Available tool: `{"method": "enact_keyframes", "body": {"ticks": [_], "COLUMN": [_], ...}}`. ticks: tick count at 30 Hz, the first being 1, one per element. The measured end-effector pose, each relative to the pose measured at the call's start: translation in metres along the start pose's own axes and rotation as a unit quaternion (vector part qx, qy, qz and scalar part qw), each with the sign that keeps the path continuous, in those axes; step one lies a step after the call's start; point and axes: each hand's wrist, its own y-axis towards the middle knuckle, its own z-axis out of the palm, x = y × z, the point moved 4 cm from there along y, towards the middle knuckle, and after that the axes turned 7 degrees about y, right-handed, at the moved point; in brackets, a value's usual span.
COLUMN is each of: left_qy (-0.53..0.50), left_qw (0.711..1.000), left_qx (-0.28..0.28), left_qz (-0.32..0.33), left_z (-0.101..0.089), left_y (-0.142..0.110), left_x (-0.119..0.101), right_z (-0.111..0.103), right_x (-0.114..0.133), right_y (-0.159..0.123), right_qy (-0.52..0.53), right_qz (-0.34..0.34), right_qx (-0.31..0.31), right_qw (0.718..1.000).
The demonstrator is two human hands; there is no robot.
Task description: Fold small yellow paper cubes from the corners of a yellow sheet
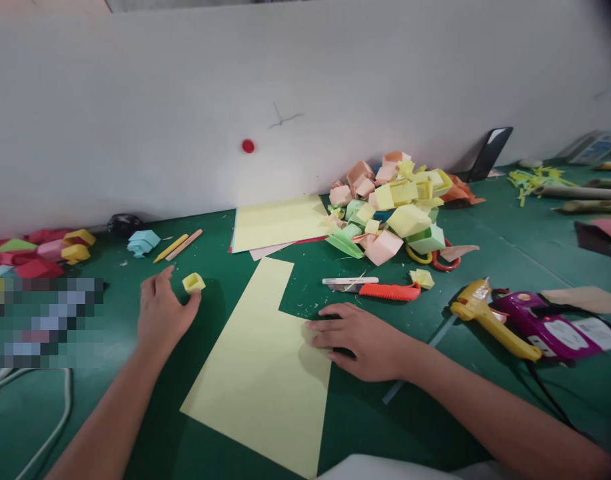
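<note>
A pale yellow paper sheet (265, 367) with a rectangular piece cut out of its upper right corner lies on the green table in front of me. Over its right edge rests my right hand (365, 340), fingers spread, holding nothing. To the left of the sheet, my left hand (165, 307) has its fingers apart beside a small folded yellow paper box (193, 283). The thumb is at the box's lower edge, while the other fingers stay clear of it. Just beyond my right hand lie a red-handled cutter (390, 291) and a white pen (350, 281).
Folded paper pieces (395, 200) are heaped at the back, beside stacked coloured sheets (280, 223). Scissors (445, 260), a yellow glue gun (495, 320) and a purple device (545, 323) with a black cord lie right. More folded pieces (40, 257) and two pencils (178, 247) are left.
</note>
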Motion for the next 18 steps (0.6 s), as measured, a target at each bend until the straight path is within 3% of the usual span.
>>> {"method": "enact_keyframes", "body": {"ticks": [3, 5, 11, 18], "left_qy": [-0.002, -0.002, -0.02, 0.035], "left_qw": [0.994, 0.986, 0.964, 0.971], "left_qx": [-0.093, -0.118, -0.03, 0.074], "left_qz": [0.061, 0.117, 0.263, 0.226], "left_z": [-0.008, -0.01, 0.004, 0.019], "left_y": [-0.007, -0.012, -0.025, -0.035], "left_x": [-0.014, -0.026, -0.061, -0.076], "right_z": [0.0, 0.0, -0.003, -0.004], "right_x": [0.0, 0.0, -0.003, -0.006], "right_y": [0.001, 0.002, 0.005, 0.005], "right_qy": [0.008, 0.013, 0.023, 0.027], "right_qz": [-0.013, -0.018, -0.005, 0.018], "right_qx": [-0.005, 0.002, 0.007, 0.011], "right_qw": [1.0, 1.0, 1.0, 0.999]}}
